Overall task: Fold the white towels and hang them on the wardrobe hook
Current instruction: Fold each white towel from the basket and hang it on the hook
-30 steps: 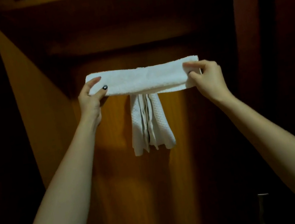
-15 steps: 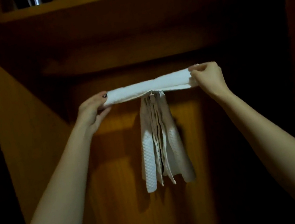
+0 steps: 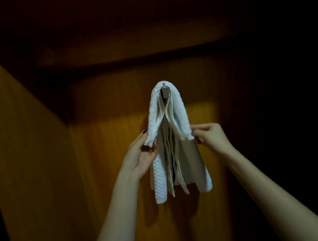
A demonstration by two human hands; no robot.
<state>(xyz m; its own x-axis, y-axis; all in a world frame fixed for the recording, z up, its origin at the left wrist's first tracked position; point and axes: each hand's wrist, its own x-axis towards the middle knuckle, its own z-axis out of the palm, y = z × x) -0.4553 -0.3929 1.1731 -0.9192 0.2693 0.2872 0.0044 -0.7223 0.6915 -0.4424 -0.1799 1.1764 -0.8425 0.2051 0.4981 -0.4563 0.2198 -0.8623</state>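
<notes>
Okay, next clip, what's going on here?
A person is hanging a folded white towel over the wardrobe hook. The towel is draped across the hook, and the left hand and right hand each pinch one of its drooping ends. Beneath it, other white towels hang from the same hook.
</notes>
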